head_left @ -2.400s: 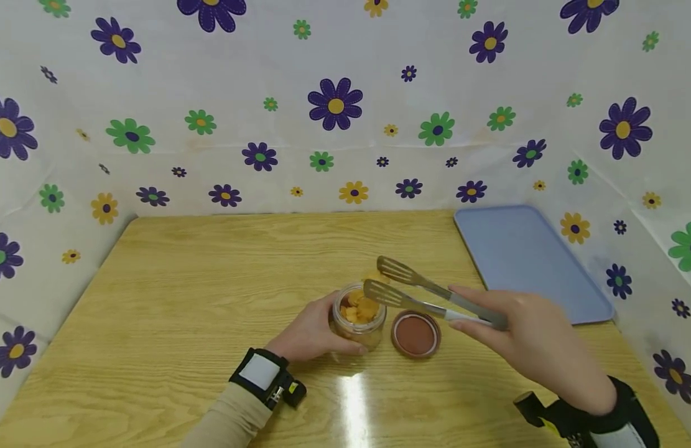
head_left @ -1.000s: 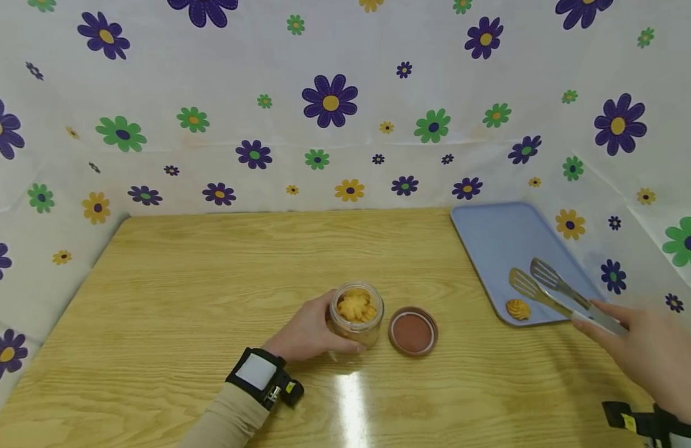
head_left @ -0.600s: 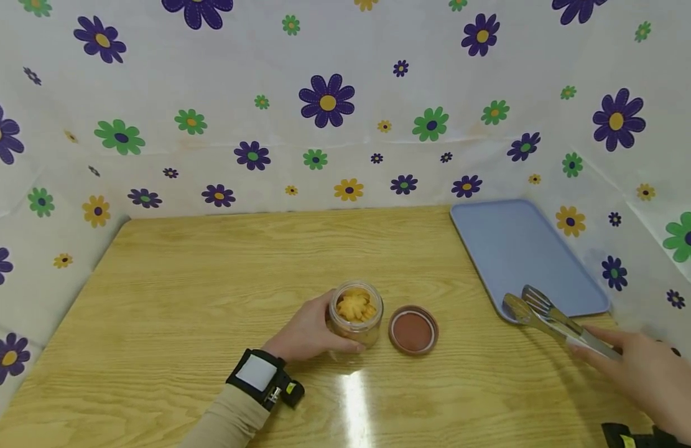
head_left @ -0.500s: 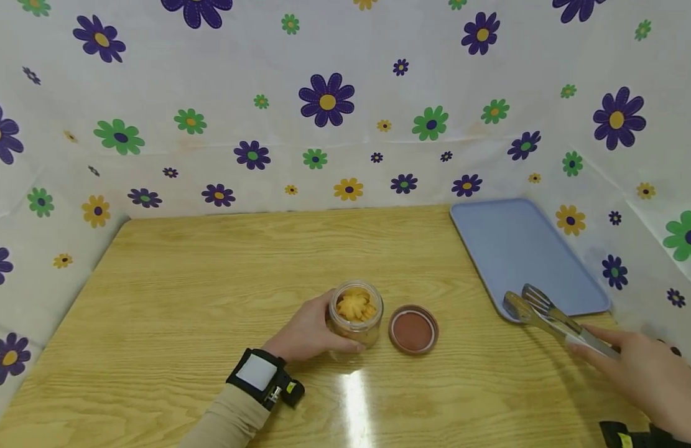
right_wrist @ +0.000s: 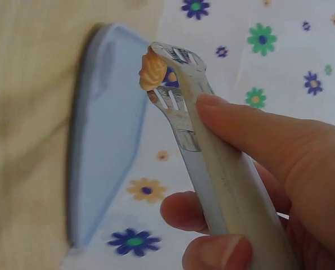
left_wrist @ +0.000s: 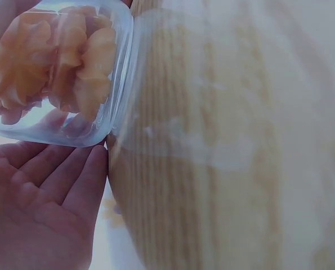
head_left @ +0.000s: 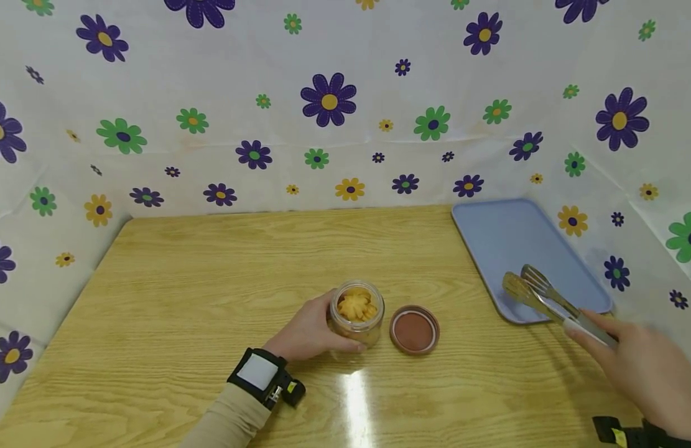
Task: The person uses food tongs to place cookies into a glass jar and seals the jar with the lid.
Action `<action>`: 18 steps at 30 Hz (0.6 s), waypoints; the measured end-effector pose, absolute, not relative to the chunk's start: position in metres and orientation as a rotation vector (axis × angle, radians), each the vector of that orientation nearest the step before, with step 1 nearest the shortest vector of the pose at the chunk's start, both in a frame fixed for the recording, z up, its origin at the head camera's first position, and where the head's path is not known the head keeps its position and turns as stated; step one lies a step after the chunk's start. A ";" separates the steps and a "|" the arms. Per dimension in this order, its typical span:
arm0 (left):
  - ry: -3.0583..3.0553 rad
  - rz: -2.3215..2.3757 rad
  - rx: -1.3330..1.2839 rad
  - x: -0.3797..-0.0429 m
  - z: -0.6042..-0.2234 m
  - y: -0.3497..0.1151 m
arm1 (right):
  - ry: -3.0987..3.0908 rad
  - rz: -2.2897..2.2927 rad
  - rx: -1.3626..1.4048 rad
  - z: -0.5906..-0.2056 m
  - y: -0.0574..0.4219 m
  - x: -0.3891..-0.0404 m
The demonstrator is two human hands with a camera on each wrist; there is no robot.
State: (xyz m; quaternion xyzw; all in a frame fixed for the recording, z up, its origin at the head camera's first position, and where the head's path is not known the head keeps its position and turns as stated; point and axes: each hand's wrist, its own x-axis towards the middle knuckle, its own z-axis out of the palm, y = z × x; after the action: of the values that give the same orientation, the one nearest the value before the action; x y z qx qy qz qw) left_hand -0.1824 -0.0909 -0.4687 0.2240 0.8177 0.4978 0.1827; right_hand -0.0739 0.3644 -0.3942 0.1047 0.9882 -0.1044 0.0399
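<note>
My left hand (head_left: 308,331) grips the left side of a clear, open jar (head_left: 364,336) that stands on the table. Ridged golden cookies (head_left: 356,305) fill it, and the left wrist view shows more of these cookies (left_wrist: 26,62) through the jar wall. My right hand (head_left: 636,354) holds metal tongs (head_left: 563,308) with slotted ends over the near corner of the blue tray (head_left: 524,236). One swirled cookie (right_wrist: 153,70) sits between the tong tips in the right wrist view; the tongs hide it in the head view.
A reddish-brown jar lid (head_left: 414,331) lies inside up on the wooden table (head_left: 239,267), just right of the jar. White cloth (head_left: 211,81) with printed flowers stands round the back and sides.
The tongs went from above the jar to the tray at right, where a cookie lay on the near corner. They then came down over that cookie and have since risen slightly. The left hand stayed.
</note>
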 end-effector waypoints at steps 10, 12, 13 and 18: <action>2.319 1.385 0.620 -0.181 -0.466 -0.091 | 3.296 -0.424 -0.017 -0.345 0.294 -0.079; 2.314 1.389 0.620 -0.181 -0.467 -0.091 | 3.301 -0.471 -0.144 -0.337 0.280 -0.083; 2.311 1.392 0.622 -0.181 -0.467 -0.092 | 3.299 -0.492 -0.207 -0.335 0.274 -0.084; 2.305 1.407 0.629 -0.182 -0.469 -0.092 | 3.250 -0.578 -0.442 -0.330 0.247 -0.093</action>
State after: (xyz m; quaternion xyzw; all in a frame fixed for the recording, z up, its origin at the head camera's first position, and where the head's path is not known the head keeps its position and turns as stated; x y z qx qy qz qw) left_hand -0.1822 -0.0921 -0.4694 0.2229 0.8172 0.4989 0.1835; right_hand -0.0933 0.2466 -0.3304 -0.1322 0.9714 -0.1729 -0.0945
